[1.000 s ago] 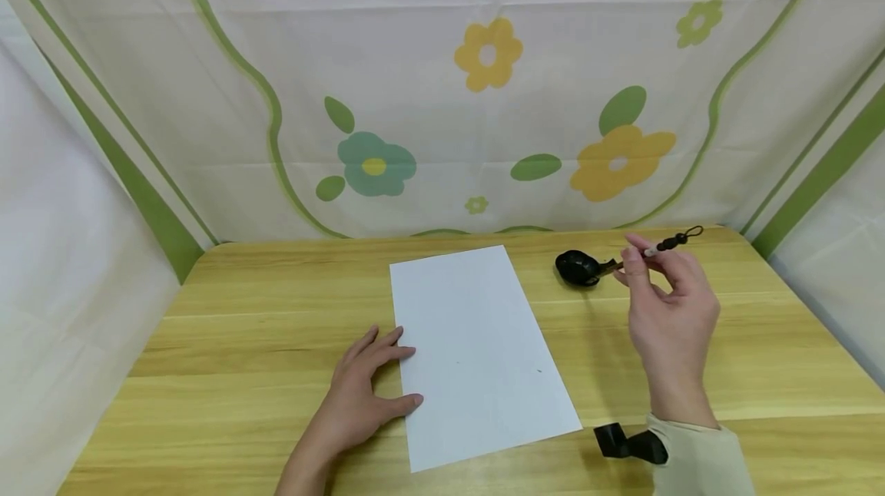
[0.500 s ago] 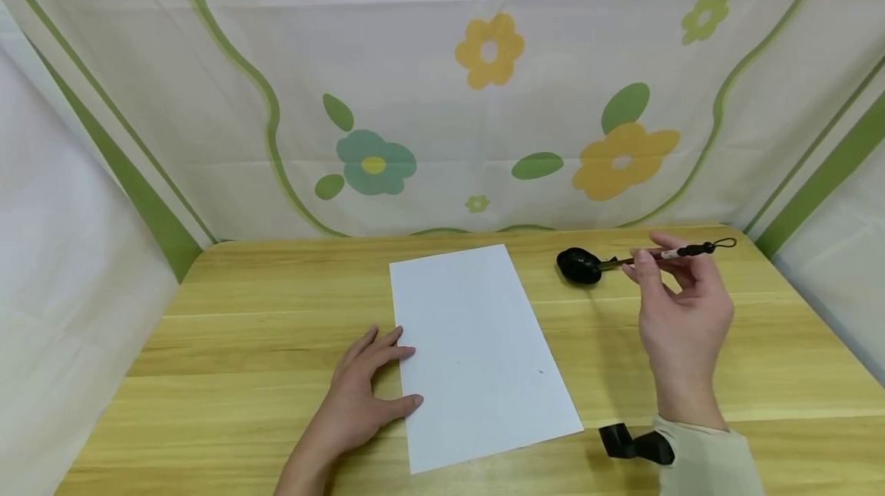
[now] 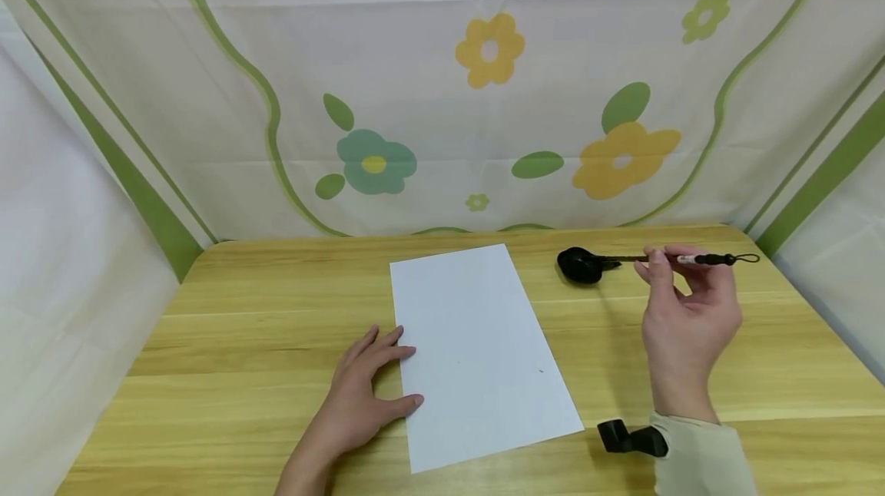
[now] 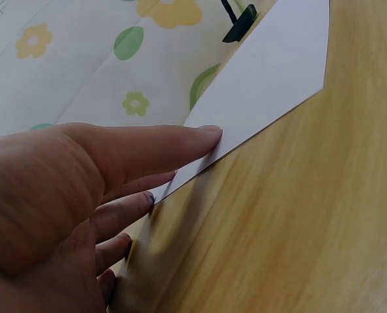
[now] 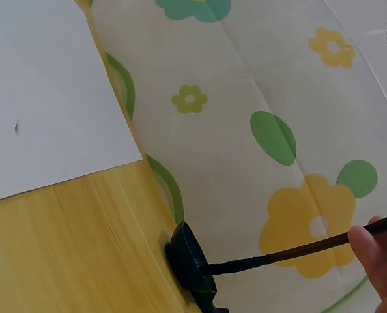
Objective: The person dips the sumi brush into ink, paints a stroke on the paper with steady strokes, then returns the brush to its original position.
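A writing brush (image 3: 722, 259) with a dark handle and a hanging loop is pinched between the thumb and fingers of my right hand (image 3: 691, 323). In the right wrist view its dark bristles reach into a small black ink dish (image 5: 188, 261), which stands near the table's back edge. My left hand (image 3: 359, 396) lies at the left edge of a white paper sheet (image 3: 477, 358), its thumb and fingertips resting on the sheet with fingers spread. One small dark mark shows on the paper. The inside of the dish is mostly hidden.
The wooden table (image 3: 242, 373) runs back to a white cloth (image 3: 429, 81) printed with flowers and green lines. More white cloth hangs at both sides. A black wrist mount (image 3: 632, 438) sits at the right sleeve (image 3: 701, 457).
My right hand has shifted a little to the right, and the brush has swung from a slant to nearly level, its loop end now further right. Left hand and paper stay put.
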`<state>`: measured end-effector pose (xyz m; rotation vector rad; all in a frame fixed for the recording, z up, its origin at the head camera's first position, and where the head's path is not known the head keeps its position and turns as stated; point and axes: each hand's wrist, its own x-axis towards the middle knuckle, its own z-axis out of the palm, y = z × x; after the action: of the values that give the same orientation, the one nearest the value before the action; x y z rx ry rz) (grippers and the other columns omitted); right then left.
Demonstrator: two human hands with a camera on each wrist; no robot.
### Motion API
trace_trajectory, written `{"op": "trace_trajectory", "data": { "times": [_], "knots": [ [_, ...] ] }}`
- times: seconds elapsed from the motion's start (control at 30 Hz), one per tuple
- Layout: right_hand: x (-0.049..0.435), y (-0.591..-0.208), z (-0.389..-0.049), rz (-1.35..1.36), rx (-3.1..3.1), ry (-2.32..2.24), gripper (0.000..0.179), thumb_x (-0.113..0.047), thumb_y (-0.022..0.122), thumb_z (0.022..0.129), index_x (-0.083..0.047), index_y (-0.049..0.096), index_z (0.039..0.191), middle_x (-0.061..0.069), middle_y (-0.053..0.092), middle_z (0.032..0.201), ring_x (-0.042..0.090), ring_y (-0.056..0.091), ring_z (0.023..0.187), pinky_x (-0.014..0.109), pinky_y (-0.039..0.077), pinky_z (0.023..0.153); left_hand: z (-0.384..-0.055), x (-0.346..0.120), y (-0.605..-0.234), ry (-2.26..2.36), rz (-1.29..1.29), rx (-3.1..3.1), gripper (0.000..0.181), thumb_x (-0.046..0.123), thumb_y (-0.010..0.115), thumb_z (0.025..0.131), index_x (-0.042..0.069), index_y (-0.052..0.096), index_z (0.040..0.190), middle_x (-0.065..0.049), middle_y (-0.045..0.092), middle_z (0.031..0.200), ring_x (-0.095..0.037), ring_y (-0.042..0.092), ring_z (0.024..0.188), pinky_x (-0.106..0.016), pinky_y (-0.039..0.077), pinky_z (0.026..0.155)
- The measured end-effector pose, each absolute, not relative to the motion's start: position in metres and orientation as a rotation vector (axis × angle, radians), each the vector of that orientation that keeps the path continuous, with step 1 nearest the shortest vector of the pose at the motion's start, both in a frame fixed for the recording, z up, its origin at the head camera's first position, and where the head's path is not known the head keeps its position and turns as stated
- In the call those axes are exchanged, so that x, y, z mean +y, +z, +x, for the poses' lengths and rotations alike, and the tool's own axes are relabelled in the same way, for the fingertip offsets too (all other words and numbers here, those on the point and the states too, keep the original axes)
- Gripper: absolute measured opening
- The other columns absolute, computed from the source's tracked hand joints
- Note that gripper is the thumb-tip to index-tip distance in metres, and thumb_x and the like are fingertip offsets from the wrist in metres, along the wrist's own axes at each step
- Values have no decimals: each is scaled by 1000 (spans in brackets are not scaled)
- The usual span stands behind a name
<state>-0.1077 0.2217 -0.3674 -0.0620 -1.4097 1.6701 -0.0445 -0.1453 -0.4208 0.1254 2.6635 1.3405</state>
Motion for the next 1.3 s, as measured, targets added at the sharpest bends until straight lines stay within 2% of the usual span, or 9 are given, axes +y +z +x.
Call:
{"op": "trace_trajectory", "data": {
  "times": [0.3,0.63,0.87,1.1,1.3],
  "knots": [
    [220,-362,-105,-147,-1498,1530,14,2,74,97,8,70,108,7,70,100,19,77,98,21,65,81,-44,-146,-422,1339,143,2671,57,28,96,80,26,74,133,5,52,167,-40,22,166,-78,22,126],
    [225,-365,-107,-198,-1590,1534,17,-1,76,97,5,71,112,4,72,101,16,77,98,22,66,80,-44,-146,-421,1343,150,2669,57,28,96,81,25,74,133,4,52,167,-40,22,166,-78,21,127],
    [227,-367,-107,-166,-1590,1588,18,-1,75,98,6,71,113,5,72,100,20,77,99,22,66,77,-43,-146,-421,1343,152,2666,57,28,96,81,25,74,134,4,51,167,-40,21,167,-78,21,127],
    [226,-366,-107,-110,-1486,1673,17,3,74,97,7,71,113,9,71,100,23,76,100,24,66,81,-44,-146,-421,1339,158,2670,57,28,96,81,24,74,134,3,51,167,-41,22,166,-78,21,127],
    [223,-369,-108,-111,-1478,1633,14,2,74,97,7,70,110,9,70,99,20,78,98,25,66,80,-43,-146,-422,1340,161,2674,56,28,96,81,24,74,133,3,52,167,-41,22,166,-78,20,127]
  ]
}}
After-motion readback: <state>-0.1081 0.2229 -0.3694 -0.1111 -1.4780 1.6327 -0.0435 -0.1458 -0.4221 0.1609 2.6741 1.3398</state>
